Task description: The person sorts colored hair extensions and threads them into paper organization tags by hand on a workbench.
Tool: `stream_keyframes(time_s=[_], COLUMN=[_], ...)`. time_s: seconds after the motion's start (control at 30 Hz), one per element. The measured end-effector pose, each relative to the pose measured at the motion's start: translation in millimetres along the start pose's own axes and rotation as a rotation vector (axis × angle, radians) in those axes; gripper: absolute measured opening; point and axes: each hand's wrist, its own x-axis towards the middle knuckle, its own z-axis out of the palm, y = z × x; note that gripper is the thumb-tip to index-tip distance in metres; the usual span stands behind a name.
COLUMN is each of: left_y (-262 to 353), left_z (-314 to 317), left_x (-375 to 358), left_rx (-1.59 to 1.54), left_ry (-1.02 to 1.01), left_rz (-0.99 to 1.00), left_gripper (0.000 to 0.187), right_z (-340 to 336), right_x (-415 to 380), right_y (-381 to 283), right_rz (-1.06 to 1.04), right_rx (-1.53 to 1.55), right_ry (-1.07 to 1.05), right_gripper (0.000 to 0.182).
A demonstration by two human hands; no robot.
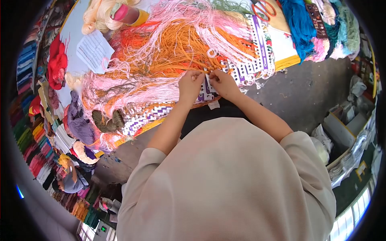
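Orange thread and pink thread lie in long loose bundles over the table. Along the table's near edge run white and purple cards with rows of holes, threads fastened to them. My left hand is at the near ends of the orange thread, its fingers pinched together. Just right of it, my right hand is closed too, with its fingertips at the orange strands by the cards. What exactly lies between the fingertips of each hand is too small to make out.
Red-handled scissors lie at the table's far right, near blue yarn. A written paper and a cone of thread are at the upper left. Another person is at the lower left, beside shelves of coloured yarn.
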Motion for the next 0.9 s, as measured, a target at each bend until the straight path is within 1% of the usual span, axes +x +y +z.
stream_keyframes(time_s=[0.07,0.17,0.23,0.27,0.33,0.37,0.43,0.47,0.57,0.63,0.67,0.73,0.77,0.83,0.87,0.9], left_y=[4,7,0,3,12,6,8,-5,-12,-15,-14,-13,-11,-9,-15,-17], left_z=[3,5,3,-4,-25,-32,-57,-71,-111,-135,-150,-161,-173,-187,-199,-208], left_x=[4,4,0,-5,-17,-19,-21,-18,-14,-10,-9,-12,-11,-12,-10,-10], left_rx=[0.005,0.093,-0.081,-0.079,-0.316,-0.509,-0.828,-0.937,-1.219,-1.200,-1.053,-0.803,-0.519,-0.612,-0.576,-0.578], left_ry=[-0.007,-0.062,-0.003,-0.002,0.059,0.095,0.225,0.217,0.170,0.225,0.149,0.423,0.553,0.594,0.652,0.653], left_rz=[0.010,0.016,0.009,0.007,-0.106,-0.136,-0.222,-0.197,-0.189,-0.145,-0.033,0.069,0.134,0.175,0.174,0.175], left_gripper=[0.022,0.020,0.019,0.019,0.018,0.008,0.008,0.010,0.007,0.005,0.003,0.008,0.012,0.013,0.014,0.014], right_z=[-1,-2,-1,-2,-2,-2,-1,0,3,5,5,6,7,9,10,10], right_x=[0,0,1,1,1,2,1,1,3,3,3,3,3,5,5,4], right_y=[-1,-1,2,2,1,1,0,0,3,5,6,7,7,9,8,7], right_rz=[0.006,0.018,0.004,0.005,0.010,0.010,0.013,0.013,0.004,-0.007,-0.014,-0.004,0.001,0.004,0.002,0.009], right_rx=[0.022,0.036,0.039,0.041,0.042,0.045,0.051,0.054,0.003,0.010,0.014,0.014,0.005,-0.034,-0.035,-0.036], right_ry=[-0.006,-0.017,-0.018,-0.020,-0.032,-0.032,-0.029,-0.030,-0.025,-0.020,-0.012,-0.016,-0.010,0.002,0.002,0.006], right_gripper=[0.017,0.016,0.016,0.016,0.015,0.015,0.013,0.013,0.013,0.013,0.013,0.013,0.012,0.013,0.013,0.013])
